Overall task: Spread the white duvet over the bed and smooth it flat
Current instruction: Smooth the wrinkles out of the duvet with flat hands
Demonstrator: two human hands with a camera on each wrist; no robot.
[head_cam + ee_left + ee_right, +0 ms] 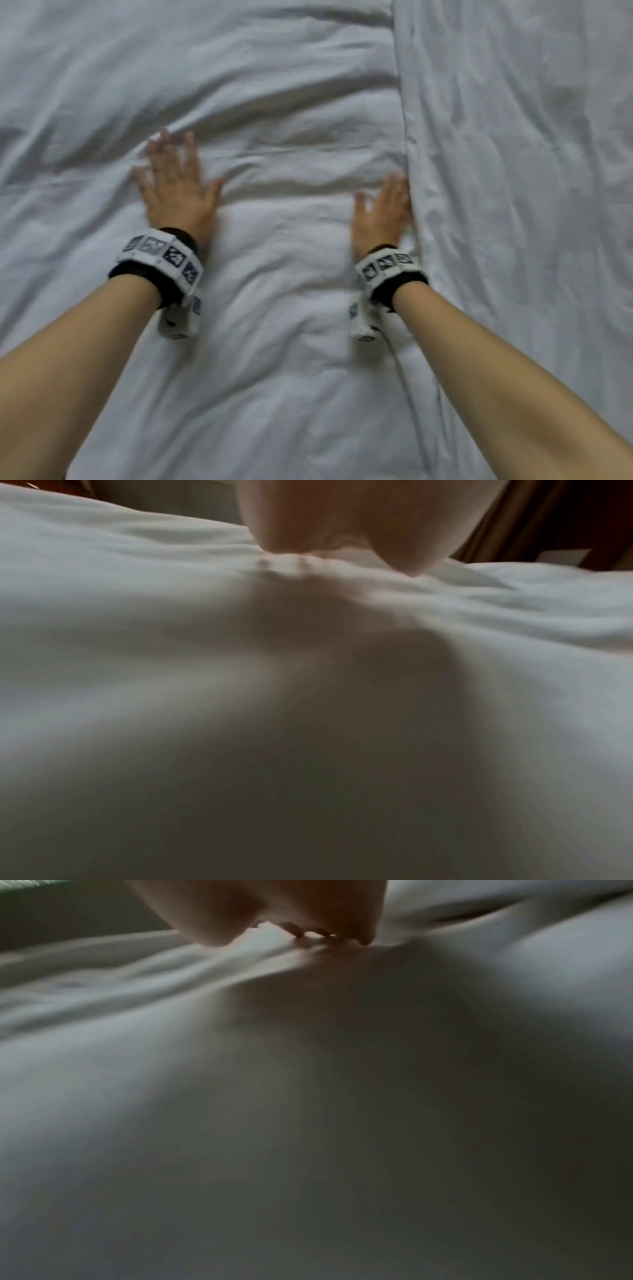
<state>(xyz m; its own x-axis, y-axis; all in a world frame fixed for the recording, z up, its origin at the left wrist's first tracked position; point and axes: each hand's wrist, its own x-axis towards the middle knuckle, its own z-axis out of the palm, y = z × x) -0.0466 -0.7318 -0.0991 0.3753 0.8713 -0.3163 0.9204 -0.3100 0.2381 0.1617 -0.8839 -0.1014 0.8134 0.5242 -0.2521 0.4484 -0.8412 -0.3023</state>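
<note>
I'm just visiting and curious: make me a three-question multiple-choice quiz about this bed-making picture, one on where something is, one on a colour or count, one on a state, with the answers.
1. Where is the right hand?
A. Beside a long raised fold
B. On a pillow
C. In the air above the bed

2. What colour is the duvet?
A. Blue
B. White
C. Striped red

3. How is the left hand set?
A. Clenched in a fist
B. Pinching a corner
C. Flat, fingers spread

Answers:
1 A, its outer edge lies against the fold running up the bed.
2 B, the cloth is white all over.
3 C, the palm lies on the duvet with straight fingers.
</note>
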